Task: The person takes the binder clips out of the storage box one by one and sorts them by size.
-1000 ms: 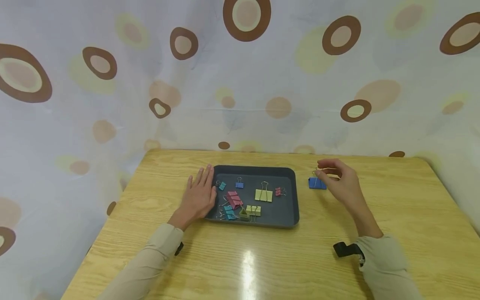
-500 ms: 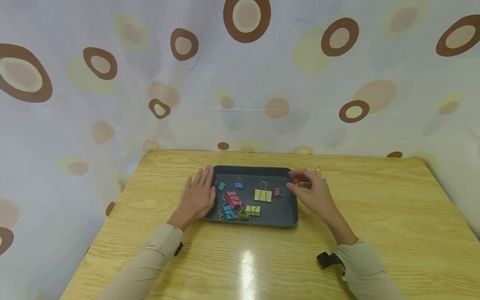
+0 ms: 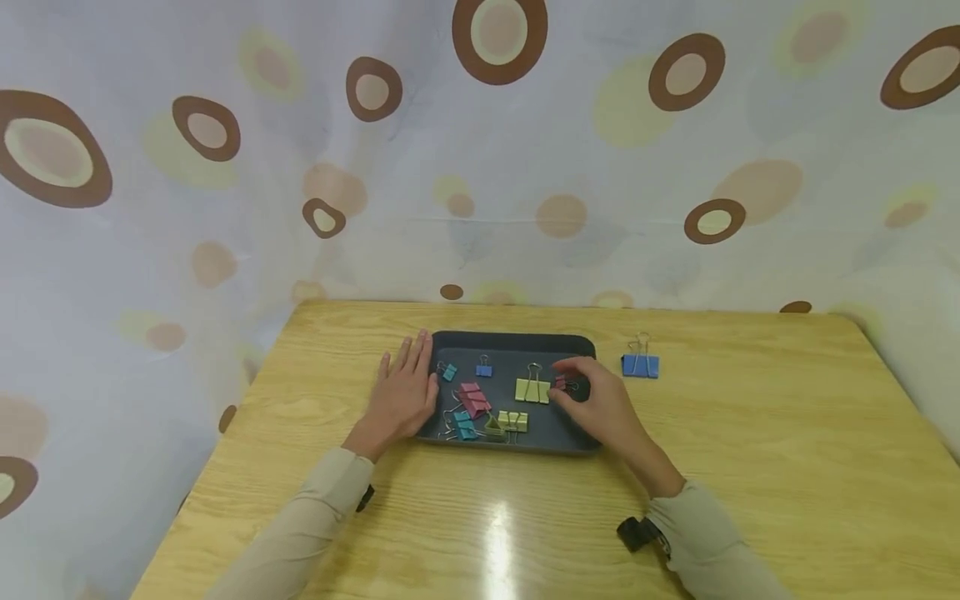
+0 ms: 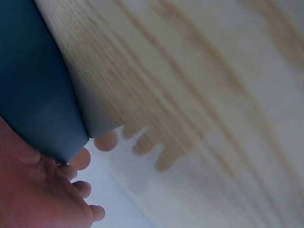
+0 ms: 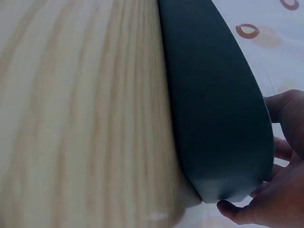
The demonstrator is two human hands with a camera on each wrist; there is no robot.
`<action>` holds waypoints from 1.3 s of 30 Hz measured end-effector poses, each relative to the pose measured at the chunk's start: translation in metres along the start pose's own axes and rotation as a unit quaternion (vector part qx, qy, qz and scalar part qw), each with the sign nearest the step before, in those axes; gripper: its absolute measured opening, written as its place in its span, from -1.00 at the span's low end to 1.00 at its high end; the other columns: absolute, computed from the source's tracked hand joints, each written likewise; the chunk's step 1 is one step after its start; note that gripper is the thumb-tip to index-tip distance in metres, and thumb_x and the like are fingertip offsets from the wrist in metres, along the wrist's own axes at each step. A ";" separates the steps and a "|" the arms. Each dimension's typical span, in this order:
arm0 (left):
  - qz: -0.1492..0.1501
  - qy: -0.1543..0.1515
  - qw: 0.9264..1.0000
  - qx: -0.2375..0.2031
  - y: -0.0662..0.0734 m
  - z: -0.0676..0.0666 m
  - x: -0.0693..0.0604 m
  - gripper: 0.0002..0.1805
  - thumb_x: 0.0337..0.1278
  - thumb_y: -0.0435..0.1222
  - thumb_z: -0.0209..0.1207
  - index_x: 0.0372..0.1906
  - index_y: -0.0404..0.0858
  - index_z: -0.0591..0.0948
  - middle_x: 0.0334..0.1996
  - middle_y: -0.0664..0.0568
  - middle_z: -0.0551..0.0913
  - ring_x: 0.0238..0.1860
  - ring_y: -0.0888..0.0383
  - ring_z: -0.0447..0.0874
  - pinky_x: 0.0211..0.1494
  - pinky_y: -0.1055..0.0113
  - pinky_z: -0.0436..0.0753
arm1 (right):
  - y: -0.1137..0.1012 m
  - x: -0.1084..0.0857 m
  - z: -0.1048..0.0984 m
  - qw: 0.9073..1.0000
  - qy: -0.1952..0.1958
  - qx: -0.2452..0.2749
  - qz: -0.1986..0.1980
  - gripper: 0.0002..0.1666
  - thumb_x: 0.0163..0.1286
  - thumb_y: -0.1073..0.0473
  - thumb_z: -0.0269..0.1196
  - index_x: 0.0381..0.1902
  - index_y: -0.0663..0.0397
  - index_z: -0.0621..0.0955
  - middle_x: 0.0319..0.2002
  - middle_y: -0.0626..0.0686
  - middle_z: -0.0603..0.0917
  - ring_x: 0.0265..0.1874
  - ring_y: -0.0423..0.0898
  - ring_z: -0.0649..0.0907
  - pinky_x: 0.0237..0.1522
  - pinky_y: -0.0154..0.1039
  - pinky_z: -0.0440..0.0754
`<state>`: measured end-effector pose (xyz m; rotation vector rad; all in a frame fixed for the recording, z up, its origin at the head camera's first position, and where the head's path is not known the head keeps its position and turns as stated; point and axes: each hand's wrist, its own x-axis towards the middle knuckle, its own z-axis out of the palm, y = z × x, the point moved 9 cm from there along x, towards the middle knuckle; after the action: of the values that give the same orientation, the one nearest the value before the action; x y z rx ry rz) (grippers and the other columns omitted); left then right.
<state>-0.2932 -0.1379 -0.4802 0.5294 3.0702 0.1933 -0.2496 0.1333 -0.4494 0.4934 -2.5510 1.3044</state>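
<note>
A dark shallow tray [image 3: 517, 342] holds several binder clips. My left hand [image 3: 401, 400] lies with straight fingers along the tray's left edge; in the left wrist view it touches the tray's outer wall [image 4: 42, 90]. Over the tray's right side reaches my right hand [image 3: 607, 408]. Its thumb and forefinger stand apart on either side of a small red binder clip [image 3: 560, 382]; contact cannot be made out. Just left of those fingertips is a large yellow binder clip [image 3: 532, 390]. The right wrist view shows the tray's side, with the clip hidden.
A large blue binder clip [image 3: 641, 366] stands on the wooden table [image 3: 750, 400] right of the tray. In the tray lie a small blue clip [image 3: 483, 371], a pink clip [image 3: 474, 400] and teal clips [image 3: 465, 426]. A patterned curtain [image 3: 510, 167] hangs behind.
My right hand has moved left from the large blue clip, which now stands alone on the table, to the small red clip in the tray. The left hand has stayed put.
</note>
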 end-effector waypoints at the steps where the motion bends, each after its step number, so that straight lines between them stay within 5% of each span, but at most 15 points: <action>1: -0.001 0.001 1.000 0.000 0.000 0.000 0.000 -0.28 0.62 -0.12 -0.29 0.66 -0.33 -0.16 0.66 -0.12 -0.16 0.64 -0.16 -0.15 0.58 -0.23 -0.06 | 0.000 0.001 0.003 1.000 -0.006 -0.004 -0.002 -0.59 0.27 0.36 0.45 0.07 0.30 0.66 -0.10 0.20 0.70 -0.13 0.13 0.69 -0.02 0.13 0.62; 11: -0.003 -0.003 1.000 -0.004 0.000 -0.001 -0.001 -0.28 0.62 -0.12 -0.28 0.66 -0.33 -0.15 0.66 -0.14 -0.15 0.64 -0.16 -0.16 0.58 -0.23 -0.06 | -0.002 0.012 0.020 0.991 -0.063 -0.114 0.005 -0.61 0.17 0.25 0.54 -0.04 0.22 0.73 -0.25 0.10 0.67 -0.29 0.01 0.61 -0.25 -0.03 0.58; 18: -0.003 -0.001 1.000 -0.013 0.001 0.001 -0.001 -0.27 0.62 -0.12 -0.27 0.66 -0.33 -0.16 0.66 -0.14 -0.15 0.64 -0.16 -0.15 0.58 -0.23 -0.08 | 0.002 0.014 0.025 0.979 -0.097 -0.177 0.028 -0.58 0.20 0.08 0.55 0.00 0.09 0.75 -0.09 0.08 0.74 -0.01 0.20 0.63 0.05 0.44 0.43; 21: -0.001 0.003 1.000 -0.014 0.001 0.000 -0.001 -0.27 0.62 -0.12 -0.26 0.66 -0.33 -0.14 0.66 -0.14 -0.14 0.64 -0.17 -0.14 0.58 -0.23 -0.07 | 0.003 0.014 0.027 0.977 -0.100 -0.185 0.031 -0.58 0.20 0.08 0.55 0.00 0.05 0.75 0.00 0.10 0.74 0.05 0.22 0.63 0.11 0.48 0.37; 31: 0.000 0.008 1.000 -0.009 -0.001 -0.001 0.000 -0.27 0.61 -0.12 -0.26 0.66 -0.34 -0.14 0.66 -0.13 -0.14 0.64 -0.17 -0.16 0.58 -0.22 -0.07 | 0.004 0.015 0.030 0.978 -0.094 -0.183 0.023 -0.70 0.22 0.10 0.54 -0.11 -0.01 0.75 -0.12 0.03 0.74 -0.07 0.13 0.69 0.10 0.46 0.37; 39: -0.001 0.006 1.000 0.005 -0.001 0.002 0.000 -0.26 0.61 -0.11 -0.26 0.66 -0.34 -0.14 0.66 -0.13 -0.15 0.64 -0.17 -0.16 0.58 -0.22 -0.03 | 0.006 0.017 0.025 0.992 -0.104 -0.068 0.027 -0.84 0.27 0.30 0.47 -0.18 0.11 0.75 -0.32 -0.01 0.72 -0.37 -0.12 0.69 -0.25 -0.08 0.66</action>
<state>-0.2936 -0.1390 -0.4820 0.5291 3.0852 0.1826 -0.2684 0.1131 -0.4618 0.5634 -2.8186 1.1388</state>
